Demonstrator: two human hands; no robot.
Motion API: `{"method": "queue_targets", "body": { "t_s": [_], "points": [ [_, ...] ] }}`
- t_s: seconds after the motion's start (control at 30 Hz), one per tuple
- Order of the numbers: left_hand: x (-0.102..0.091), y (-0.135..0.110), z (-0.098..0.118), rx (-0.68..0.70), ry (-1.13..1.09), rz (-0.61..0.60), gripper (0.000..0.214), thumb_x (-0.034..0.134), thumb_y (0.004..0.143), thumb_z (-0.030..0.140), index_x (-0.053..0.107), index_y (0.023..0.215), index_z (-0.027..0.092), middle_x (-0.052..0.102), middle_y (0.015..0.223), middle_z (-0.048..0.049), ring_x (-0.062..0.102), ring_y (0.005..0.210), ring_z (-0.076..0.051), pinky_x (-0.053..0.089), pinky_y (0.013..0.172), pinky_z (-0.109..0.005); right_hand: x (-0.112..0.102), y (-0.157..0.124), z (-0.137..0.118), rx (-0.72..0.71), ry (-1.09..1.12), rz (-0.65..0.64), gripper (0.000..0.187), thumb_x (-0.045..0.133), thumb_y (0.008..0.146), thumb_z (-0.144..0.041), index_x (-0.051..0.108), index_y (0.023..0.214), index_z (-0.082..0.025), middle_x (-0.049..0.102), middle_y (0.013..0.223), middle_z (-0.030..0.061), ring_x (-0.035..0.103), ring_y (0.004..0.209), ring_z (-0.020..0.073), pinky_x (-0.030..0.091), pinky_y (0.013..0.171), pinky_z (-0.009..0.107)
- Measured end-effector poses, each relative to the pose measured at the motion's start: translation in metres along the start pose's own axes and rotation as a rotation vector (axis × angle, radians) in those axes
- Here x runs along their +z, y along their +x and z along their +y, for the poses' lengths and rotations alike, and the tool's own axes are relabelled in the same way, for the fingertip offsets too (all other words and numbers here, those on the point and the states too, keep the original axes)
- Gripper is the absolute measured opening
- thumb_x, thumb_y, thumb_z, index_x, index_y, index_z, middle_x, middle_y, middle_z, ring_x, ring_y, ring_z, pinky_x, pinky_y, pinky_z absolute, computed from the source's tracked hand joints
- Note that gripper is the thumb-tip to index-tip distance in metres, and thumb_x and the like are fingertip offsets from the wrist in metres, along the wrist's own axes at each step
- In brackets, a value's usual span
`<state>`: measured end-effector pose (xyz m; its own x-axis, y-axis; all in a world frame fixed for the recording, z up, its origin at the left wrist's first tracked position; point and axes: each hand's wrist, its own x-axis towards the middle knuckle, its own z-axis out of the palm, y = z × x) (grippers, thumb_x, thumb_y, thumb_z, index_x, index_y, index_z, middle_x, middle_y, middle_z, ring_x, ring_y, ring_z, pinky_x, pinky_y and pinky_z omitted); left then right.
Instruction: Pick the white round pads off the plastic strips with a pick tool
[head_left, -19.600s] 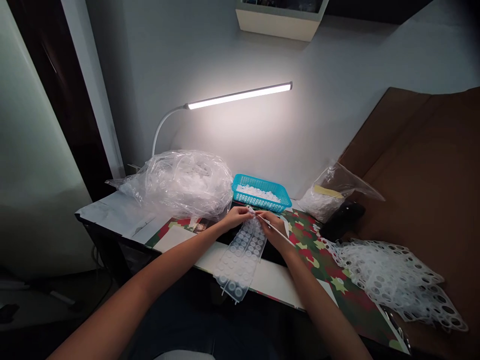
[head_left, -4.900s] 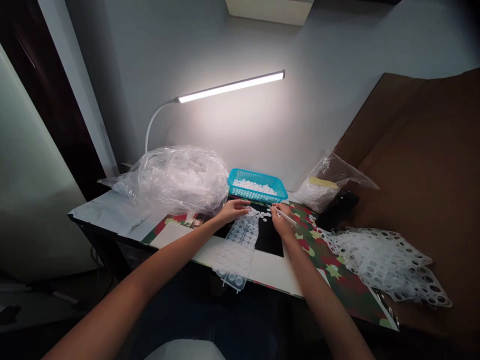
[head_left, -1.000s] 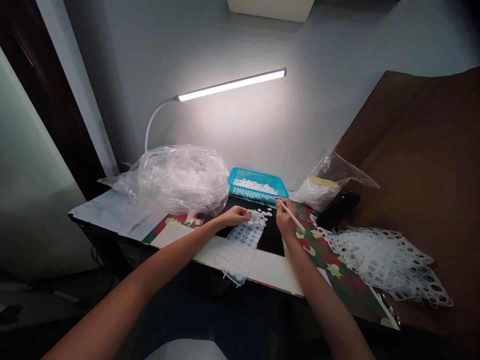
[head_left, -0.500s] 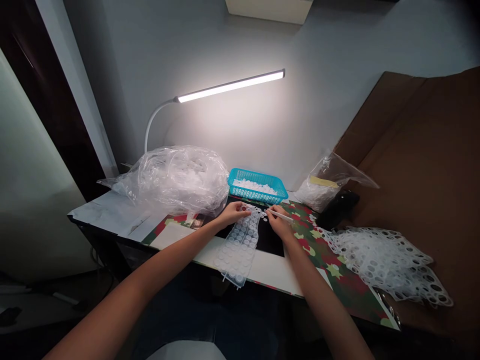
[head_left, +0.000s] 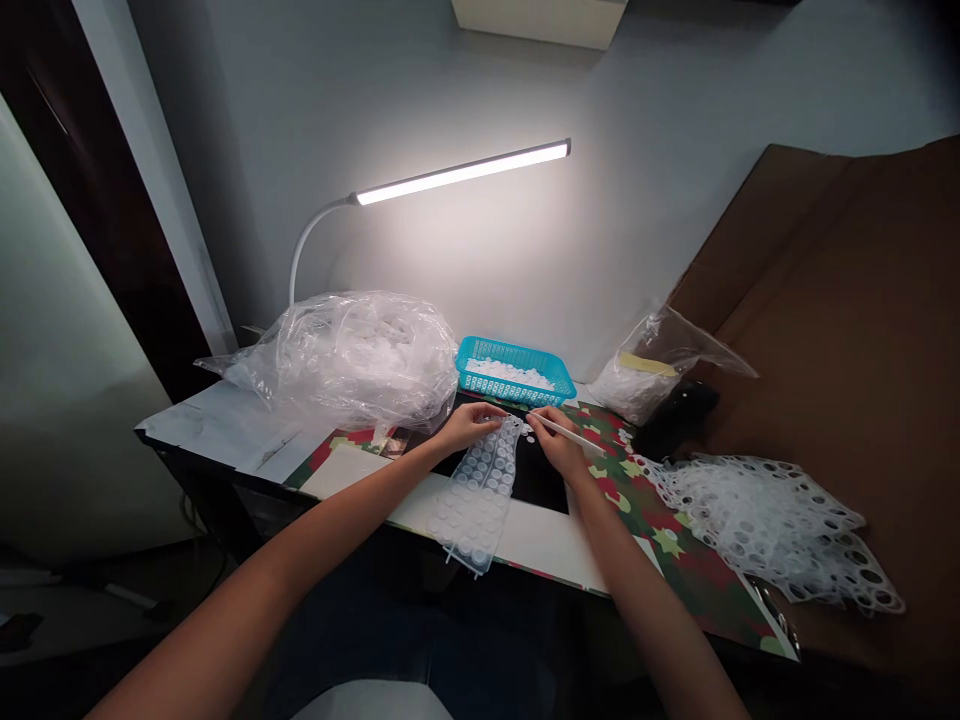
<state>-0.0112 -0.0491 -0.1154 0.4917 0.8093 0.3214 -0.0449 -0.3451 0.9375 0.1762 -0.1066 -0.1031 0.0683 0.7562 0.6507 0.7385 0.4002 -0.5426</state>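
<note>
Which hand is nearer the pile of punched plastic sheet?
Right. The right hand is left of the punched plastic sheet; the left hand is farther left, beyond the dotted strip.

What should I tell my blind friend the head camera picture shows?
The left hand rests on a clear sheet of round dots, and the right hand holds a thin white stick. A blue basket of white dots sits behind.

camera: head-worn, riding above the near edge of the tabletop (head_left: 217, 462) | facing: is looking forward and down | range: is framing the left hand (head_left: 469, 425) and right hand (head_left: 559, 445) close, wall (head_left: 675, 200) beyond | views: one
</note>
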Motion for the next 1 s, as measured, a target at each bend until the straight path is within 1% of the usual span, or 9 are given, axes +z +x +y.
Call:
{"method": "queue_targets", "body": {
  "t_s": [0.07, 0.17, 0.27, 0.4, 0.53, 0.6, 0.7, 0.87, 1.0],
  "points": [
    [0.0, 0.0, 0.0, 0.012, 0.018, -0.025, 0.036, 0.073, 0.067, 0.034, 0.069, 0.095, 0.013, 0.068, 0.088, -0.0066, 0.059, 0.076, -0.015, 0.045, 0.063, -0.023, -0.001, 0.0, -0.008, -0.066, 0.076, -0.058, 0.025, 0.052, 0.083, -0.042, 0.06, 0.071, -0.021, 0.066, 0.08, 0.0039, 0.062, 0.077, 0.0177, 0.049, 0.071, 0.029],
    [0.0, 0.001, -0.003, 0.033, 0.032, -0.054, 0.041, 0.073, 0.066, 0.035, 0.069, 0.1, 0.012, 0.069, 0.091, -0.0072, 0.06, 0.08, -0.017, 0.046, 0.065, -0.023, 0.0, -0.002, -0.015, -0.163, 0.168, -0.154, 0.025, 0.054, 0.084, -0.042, 0.064, 0.075, -0.021, 0.067, 0.086, 0.0056, 0.063, 0.081, 0.0191, 0.051, 0.074, 0.032],
    [0.0, 0.001, -0.005, 0.06, 0.046, -0.074, 0.043, 0.074, 0.065, 0.035, 0.069, 0.101, 0.012, 0.069, 0.097, -0.0082, 0.06, 0.083, -0.017, 0.045, 0.068, -0.023, 0.002, -0.003, -0.015, -0.212, 0.165, -0.211, 0.025, 0.055, 0.085, -0.041, 0.067, 0.075, -0.022, 0.067, 0.088, 0.0068, 0.064, 0.083, 0.0201, 0.051, 0.076, 0.034],
    [0.0, 0.0, -0.005, 0.084, 0.082, -0.09, 0.045, 0.073, 0.065, 0.036, 0.068, 0.103, 0.013, 0.068, 0.097, -0.0073, 0.059, 0.079, -0.015, 0.043, 0.066, -0.022, 0.004, -0.003, -0.011, -0.223, 0.133, -0.227, 0.026, 0.055, 0.085, -0.042, 0.068, 0.075, -0.022, 0.067, 0.088, 0.0072, 0.064, 0.083, 0.0207, 0.051, 0.077, 0.035],
    [-0.001, -0.001, -0.005, 0.087, 0.117, -0.087, 0.045, 0.072, 0.067, 0.038, 0.067, 0.104, 0.013, 0.068, 0.09, -0.0052, 0.054, 0.067, -0.011, 0.039, 0.059, -0.02, 0.003, -0.003, -0.011, -0.229, 0.113, -0.24, 0.025, 0.055, 0.085, -0.041, 0.068, 0.076, -0.022, 0.068, 0.089, 0.0069, 0.064, 0.084, 0.0208, 0.051, 0.078, 0.035],
    [-0.001, -0.001, -0.005, 0.09, 0.125, -0.085, 0.046, 0.072, 0.067, 0.038, 0.067, 0.105, 0.012, 0.067, 0.086, -0.0045, 0.052, 0.064, -0.01, 0.039, 0.058, -0.021, 0.004, -0.003, -0.01, -0.241, 0.099, -0.246, 0.024, 0.055, 0.085, -0.04, 0.068, 0.076, -0.022, 0.068, 0.089, 0.0066, 0.064, 0.085, 0.0204, 0.05, 0.078, 0.035],
    [0.0, -0.001, -0.006, 0.101, 0.124, -0.093, 0.045, 0.071, 0.068, 0.037, 0.067, 0.105, 0.012, 0.067, 0.087, -0.0056, 0.055, 0.068, -0.012, 0.041, 0.062, -0.022, 0.006, -0.004, -0.008, -0.265, 0.056, -0.249, 0.023, 0.054, 0.087, -0.038, 0.068, 0.077, -0.022, 0.067, 0.09, 0.0062, 0.063, 0.085, 0.0198, 0.05, 0.077, 0.033],
    [0.001, -0.002, -0.006, 0.123, 0.109, -0.147, 0.045, 0.071, 0.068, 0.032, 0.065, 0.108, 0.011, 0.067, 0.1, -0.008, 0.059, 0.084, -0.016, 0.044, 0.075, -0.024, 0.011, -0.006, -0.006, -0.29, -0.064, -0.254, 0.025, 0.05, 0.089, -0.037, 0.067, 0.079, -0.022, 0.064, 0.091, 0.0054, 0.061, 0.086, 0.0186, 0.05, 0.076, 0.031],
    [0.0, -0.003, -0.006, 0.12, 0.102, -0.183, 0.05, 0.075, 0.064, 0.031, 0.065, 0.108, 0.01, 0.067, 0.1, -0.0078, 0.06, 0.088, -0.018, 0.045, 0.077, -0.025, 0.013, -0.007, -0.007, -0.341, -0.209, -0.289, 0.03, 0.044, 0.092, -0.036, 0.066, 0.077, -0.021, 0.062, 0.091, 0.0066, 0.061, 0.085, 0.019, 0.05, 0.072, 0.03]
  ]
}}
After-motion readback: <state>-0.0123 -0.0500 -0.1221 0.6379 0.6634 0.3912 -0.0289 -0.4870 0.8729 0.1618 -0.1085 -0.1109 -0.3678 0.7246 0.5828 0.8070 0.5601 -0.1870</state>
